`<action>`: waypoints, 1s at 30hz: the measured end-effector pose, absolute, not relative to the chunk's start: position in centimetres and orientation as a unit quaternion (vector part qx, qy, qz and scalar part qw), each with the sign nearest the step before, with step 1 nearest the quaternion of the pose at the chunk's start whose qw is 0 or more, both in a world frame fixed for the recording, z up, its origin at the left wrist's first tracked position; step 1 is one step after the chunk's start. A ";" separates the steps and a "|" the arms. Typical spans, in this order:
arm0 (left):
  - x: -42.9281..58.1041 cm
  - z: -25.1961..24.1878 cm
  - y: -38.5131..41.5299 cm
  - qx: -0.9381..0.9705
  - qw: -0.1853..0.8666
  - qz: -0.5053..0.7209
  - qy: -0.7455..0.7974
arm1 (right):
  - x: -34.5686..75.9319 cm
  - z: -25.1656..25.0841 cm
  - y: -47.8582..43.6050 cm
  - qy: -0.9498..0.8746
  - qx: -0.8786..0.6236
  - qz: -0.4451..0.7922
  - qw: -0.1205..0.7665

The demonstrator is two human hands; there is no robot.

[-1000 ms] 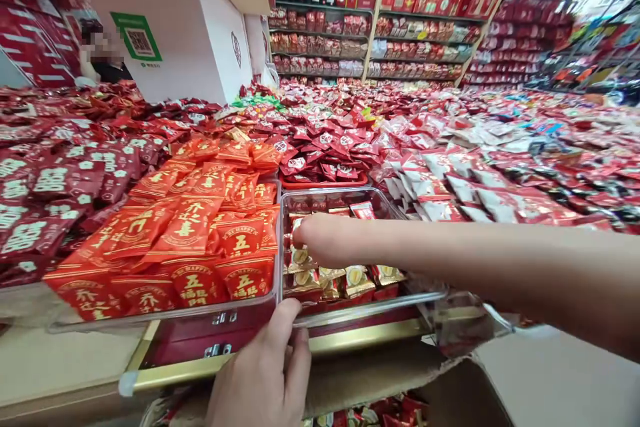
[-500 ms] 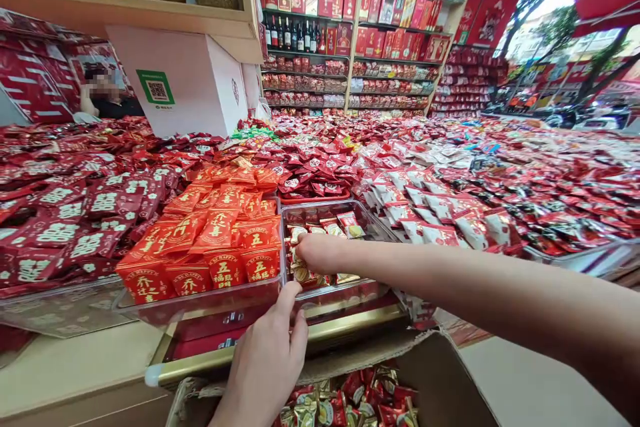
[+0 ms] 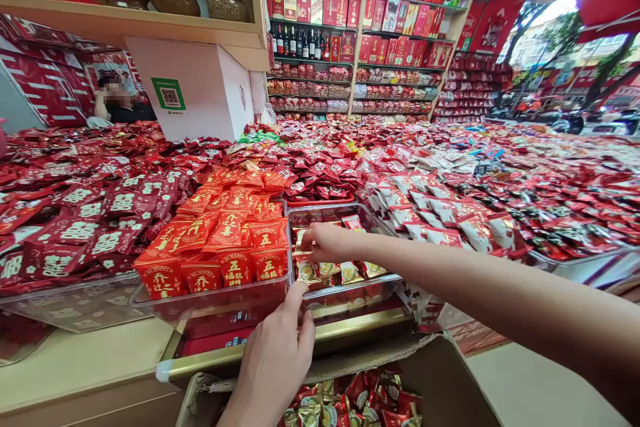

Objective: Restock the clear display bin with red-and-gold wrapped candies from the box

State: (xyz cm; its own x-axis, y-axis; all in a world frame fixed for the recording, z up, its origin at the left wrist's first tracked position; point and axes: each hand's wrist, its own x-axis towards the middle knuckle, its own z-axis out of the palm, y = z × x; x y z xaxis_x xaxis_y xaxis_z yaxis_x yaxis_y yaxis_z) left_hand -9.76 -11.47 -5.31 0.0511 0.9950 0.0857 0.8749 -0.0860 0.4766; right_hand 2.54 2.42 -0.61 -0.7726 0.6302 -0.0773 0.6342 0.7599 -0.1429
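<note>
**A:** Head view: where are the hands?

**B:** The right hand (image 3: 325, 243) reaches forward into a clear tray (image 3: 383, 221) and lies, knuckles up, over the gold-wrapped sweets (image 3: 347, 272) in it. Its fingers (image 3: 311, 248) bend down at the tray's left side and touch the wrappers. Whether they pinch one I cannot tell.

**A:** And the other?

**B:** The left hand (image 3: 275, 363) is below the right one, with its back towards us and its fingers close together. One fingertip (image 3: 299, 290) touches the tray's front rim. Whether it grips the rim is hidden.

**A:** What lies around them?

**B:** Just left of the right hand, a second clear tray (image 3: 200, 310) holds orange-red packets (image 3: 225, 237) in rows and touches the first tray. Further left are dark red packets (image 3: 85, 227) with white characters. Right of the right forearm lie white-and-red packets (image 3: 430, 213). Beyond the right hand, red sweets (image 3: 320, 177) are heaped.

**A:** And near the left hand?

**B:** A gold-coloured rail (image 3: 350, 333) runs under both trays. Beneath it, an open cardboard box (image 3: 450, 373) shows more wrapped sweets (image 3: 350, 400) just right of the left wrist. A bare strip of the surface (image 3: 75, 363) shows to the left.

**A:** Further back?

**B:** Far beyond the hands, to the left, stands a white box (image 3: 210, 100), with a person (image 3: 125, 107) partly seen beside it. Shelves (image 3: 320, 27) of bottles and red boxes stand behind.
</note>
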 end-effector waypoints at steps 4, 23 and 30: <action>-9.7 -5.1 -11.3 0.707 0.152 0.194 0.663 | 1.9 -0.5 2.9 0.933 0.357 -0.047 0.005; -9.6 -5.2 -11.5 0.739 0.120 0.215 0.627 | 9.5 0.2 -11.2 0.910 0.227 -0.340 -0.066; -7.9 -2.8 -14.8 0.704 0.122 0.349 0.607 | 10.3 -17.0 -17.5 0.888 0.330 -0.278 0.158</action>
State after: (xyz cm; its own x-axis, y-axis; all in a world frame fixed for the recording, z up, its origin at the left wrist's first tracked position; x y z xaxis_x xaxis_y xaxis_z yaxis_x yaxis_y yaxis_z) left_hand -7.88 -14.80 -2.80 0.0203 0.9391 0.3431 0.7682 -0.2343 0.5958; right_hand 10.27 -17.52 -17.04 -0.7321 0.4979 -0.4648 0.6741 0.6279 -0.3890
